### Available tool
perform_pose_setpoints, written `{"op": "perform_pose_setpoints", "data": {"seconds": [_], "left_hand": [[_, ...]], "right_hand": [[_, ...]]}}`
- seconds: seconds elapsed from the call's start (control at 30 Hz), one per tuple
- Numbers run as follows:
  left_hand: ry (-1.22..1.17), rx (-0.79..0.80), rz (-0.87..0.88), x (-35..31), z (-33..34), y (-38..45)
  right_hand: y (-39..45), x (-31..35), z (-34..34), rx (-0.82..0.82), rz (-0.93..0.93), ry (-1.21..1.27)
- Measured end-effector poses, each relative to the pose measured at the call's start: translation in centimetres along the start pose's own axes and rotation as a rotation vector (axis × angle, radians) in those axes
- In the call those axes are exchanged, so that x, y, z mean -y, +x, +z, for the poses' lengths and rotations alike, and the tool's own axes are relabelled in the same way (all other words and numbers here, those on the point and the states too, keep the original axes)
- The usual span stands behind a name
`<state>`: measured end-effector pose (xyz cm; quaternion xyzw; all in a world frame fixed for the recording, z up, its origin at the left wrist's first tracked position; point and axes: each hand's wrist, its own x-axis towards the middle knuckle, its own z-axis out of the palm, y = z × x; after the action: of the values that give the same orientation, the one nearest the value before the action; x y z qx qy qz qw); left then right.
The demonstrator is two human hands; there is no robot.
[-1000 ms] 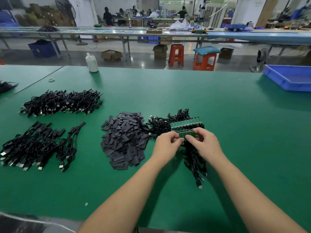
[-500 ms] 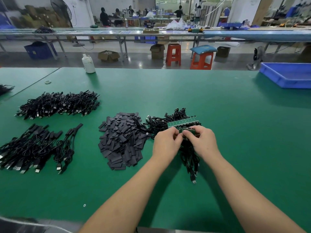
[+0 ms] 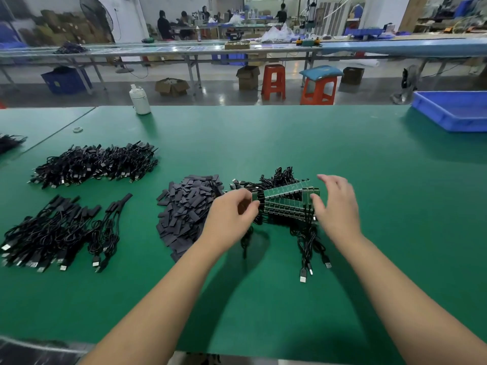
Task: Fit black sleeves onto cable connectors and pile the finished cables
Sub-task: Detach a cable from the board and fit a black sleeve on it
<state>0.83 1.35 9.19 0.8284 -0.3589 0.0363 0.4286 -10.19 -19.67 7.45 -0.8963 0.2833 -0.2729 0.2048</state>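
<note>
A heap of flat black sleeves (image 3: pixel 187 212) lies in the middle of the green table (image 3: pixel 263 143). Right of it sits a bundle of black cables with green circuit-board connectors (image 3: pixel 287 200); their USB plugs (image 3: pixel 303 278) trail toward me. My left hand (image 3: pixel 232 217) pinches one green connector, lifted at the bundle's left end. My right hand (image 3: pixel 337 206) hovers over the bundle's right end, fingers spread, thumb close to the boards. Two piles of cables lie at the left, a far pile (image 3: pixel 97 163) and a near pile (image 3: pixel 55 233).
A white bottle (image 3: pixel 139 100) stands at the table's far edge. A blue tray (image 3: pixel 453 109) sits at the far right. A small ring (image 3: pixel 77 129) lies at far left. Beyond the table are stools, boxes, benches and seated people.
My hands were together over the bundle; now they have parted. The left hand has drawn one connector leftward and the right hand has let go and spread open.
</note>
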Motion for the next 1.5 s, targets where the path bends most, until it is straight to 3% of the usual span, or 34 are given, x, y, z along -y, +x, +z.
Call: {"op": "perform_pose_setpoints", "data": {"seconds": [0.03, 0.07, 0.17, 0.23, 0.47, 0.5, 0.6, 0.67, 0.8, 0.97, 1.1, 1.2, 1.27, 1.33, 1.4, 1.5], "left_hand": [[-0.094, 0.036, -0.058, -0.1, 0.1, -0.2], [-0.222, 0.074, -0.127, -0.2, 0.4, -0.3], [-0.524, 0.153, -0.300, -0.2, 1.5, -0.8], [-0.576, 0.148, -0.364, 0.3, 2.0, -1.2], [-0.576, 0.158, -0.502, 4.2, 1.7, -2.0], [-0.495, 0.119, -0.513, 5.1, 1.4, -1.9], [0.210, 0.057, -0.412, 8.7, 0.0, -2.2], [0.504, 0.091, -0.413, 11.4, -1.4, -2.9], [0.682, 0.240, -0.460, 15.4, -2.9, -4.7], [0.618, 0.217, -0.425, 16.2, -3.0, -5.1], [0.636, 0.204, -0.386, 16.2, -3.3, -4.8], [0.714, 0.165, -0.245, 15.5, -3.5, -4.8], [0.576, 0.094, -0.233, 14.1, -3.3, -4.8], [0.271, 0.089, -0.285, 12.2, -2.5, -4.9], [-0.008, 0.197, -0.313, 10.3, -0.9, -5.5], [-0.218, 0.340, -0.370, 9.1, 1.5, -6.8]], "right_hand": [[-0.6, 0.7, 0.3, -0.079, -0.097, 0.036], [-1.0, 1.4, 0.6, -0.051, -0.147, 0.151], [-2.6, 4.0, 1.7, 0.481, -0.002, 0.577], [-3.5, 4.8, 3.0, 0.664, 0.049, 0.675], [-5.3, 5.2, 6.3, 0.590, 0.252, 0.785], [-5.4, 5.4, 6.6, 0.599, 0.310, 0.841], [-5.8, 6.1, 7.0, 0.669, 0.549, 1.120], [-6.1, 6.3, 7.3, 0.712, 0.692, 1.289], [-7.3, 5.6, 8.7, 0.679, 0.630, 1.039], [-8.3, 3.9, 10.1, 0.686, 0.489, 0.702], [-8.3, 3.0, 10.2, 0.681, 0.417, 0.659], [-8.4, 2.7, 10.2, 0.714, 0.395, 0.662], [-8.4, 2.5, 10.2, 0.745, 0.393, 0.677], [-8.2, 2.3, 10.0, 0.789, 0.384, 0.693], [-8.0, 2.1, 9.8, 0.828, 0.374, 0.710], [-7.8, 2.0, 9.6, 0.862, 0.360, 0.704]]}}
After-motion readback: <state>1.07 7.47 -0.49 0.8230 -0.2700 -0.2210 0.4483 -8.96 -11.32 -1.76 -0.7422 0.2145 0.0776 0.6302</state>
